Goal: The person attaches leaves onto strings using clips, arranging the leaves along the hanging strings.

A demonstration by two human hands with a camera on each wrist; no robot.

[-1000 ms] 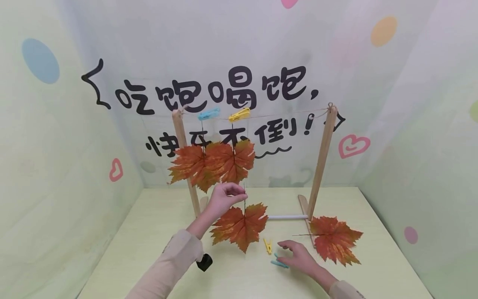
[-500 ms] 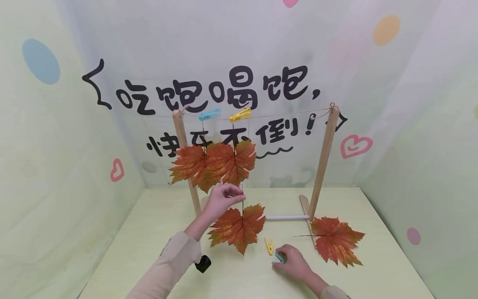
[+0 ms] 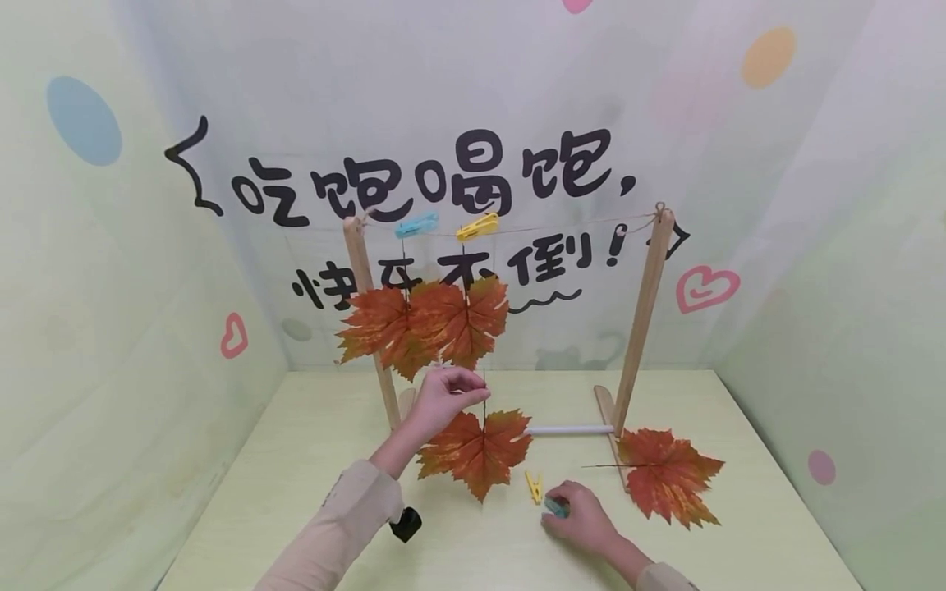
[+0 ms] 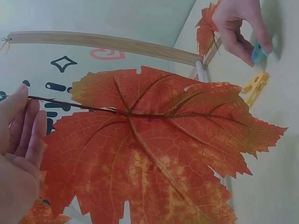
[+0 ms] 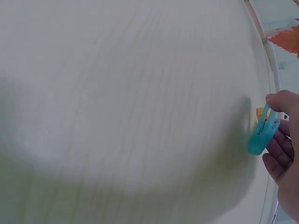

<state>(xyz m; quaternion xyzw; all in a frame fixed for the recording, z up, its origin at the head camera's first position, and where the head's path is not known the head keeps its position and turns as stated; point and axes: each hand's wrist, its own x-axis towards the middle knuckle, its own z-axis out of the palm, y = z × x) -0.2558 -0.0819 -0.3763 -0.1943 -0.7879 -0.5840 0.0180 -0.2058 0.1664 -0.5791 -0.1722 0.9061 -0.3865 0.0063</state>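
My left hand [image 3: 448, 400] pinches the dark stem of an orange-red artificial maple leaf [image 3: 476, 451], which hangs down below the fingers. In the left wrist view that leaf [image 4: 154, 135] fills the middle, its stem between thumb and fingers. Low over the table, my right hand [image 3: 580, 519] grips a blue clothespin [image 5: 263, 135] between thumb and fingers. A yellow clothespin [image 3: 534, 487] lies just left of it. Another maple leaf [image 3: 668, 476] lies at the right, its stem pointing left. Two more leaves hang overlapping from a string under a blue clothespin [image 3: 417, 225] and a yellow clothespin [image 3: 477, 226].
The string [image 3: 562, 227] runs between two wooden posts, the left post [image 3: 358, 254] and the right post [image 3: 645, 320]. A white rod [image 3: 569, 430] joins the stand low down. A black object [image 3: 406, 524] shows beside the left sleeve. Printed fabric walls surround the table [image 3: 473, 558].
My right hand has closed on the blue clothespin, its fingers curling in from a looser pose. The left hand keeps holding the leaf by its stem, with only slight shifts.
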